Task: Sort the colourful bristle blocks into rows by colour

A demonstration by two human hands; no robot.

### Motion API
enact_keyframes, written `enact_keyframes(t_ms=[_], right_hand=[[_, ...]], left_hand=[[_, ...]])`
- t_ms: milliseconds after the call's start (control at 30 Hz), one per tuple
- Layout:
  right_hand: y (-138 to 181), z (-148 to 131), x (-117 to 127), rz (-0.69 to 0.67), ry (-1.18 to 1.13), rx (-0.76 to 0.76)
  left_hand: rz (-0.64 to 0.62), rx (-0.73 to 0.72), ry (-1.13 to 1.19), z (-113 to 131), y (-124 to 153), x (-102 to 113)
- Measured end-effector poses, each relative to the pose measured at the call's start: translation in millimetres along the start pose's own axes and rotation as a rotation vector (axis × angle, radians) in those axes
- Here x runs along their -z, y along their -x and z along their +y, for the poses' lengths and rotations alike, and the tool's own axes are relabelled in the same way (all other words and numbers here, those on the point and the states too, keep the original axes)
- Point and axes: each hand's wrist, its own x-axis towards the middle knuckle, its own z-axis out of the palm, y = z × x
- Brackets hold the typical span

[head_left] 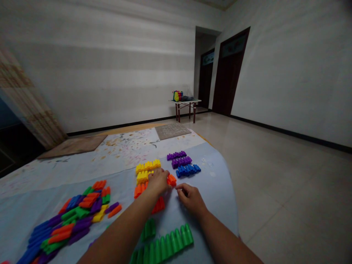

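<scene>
My left hand reaches over the rows with its fingers closed on some orange bullet-shaped plastic blocks. It hides part of the orange row and the second yellow row. Just right of the held blocks is my right hand, its fingers curled and thumb near the index finger; anything within them is hidden. Another yellow row lies beyond my left hand. Purple rows and a blue row lie beyond my right hand. Red-orange blocks show under my left forearm.
A long green row and a shorter green group lie nearest me. At left is a mixed pile of blocks. The cloth-covered table has a rounded right edge. Across the floor stands a small table with a colourful bag.
</scene>
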Motion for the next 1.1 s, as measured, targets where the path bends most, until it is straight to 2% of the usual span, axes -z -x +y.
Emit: enact_keyframes(t_ms=[167,300,433,567,667,767,933,1100], right_hand=[[-1,0,0,-0.012,0.012,-0.013],[1,-1,2,-0.021,0.012,-0.024],[4,1,4,-0.031,0.029,-0.024],[6,4,4,-0.047,0.034,-0.009],[6,4,3,-0.055,0.045,-0.008],[6,3,3,-0.061,0.051,-0.016],[7,5,4,-0.056,0.044,-0.021],[7,6,4,-0.047,0.055,0.007]], left_hand=[[0.048,0.010,0.045,-3,5,4],[0.179,0.011,0.091,-20,20,26],[0.307,0.071,0.123,-60,49,54],[0.326,0.215,0.130,-117,84,66],[0.245,0.288,0.125,-154,108,61],[0.160,0.266,0.103,-176,123,48],[0.108,0.202,-0.022,-184,132,27],[0.084,0.204,-0.154,-183,129,19]])
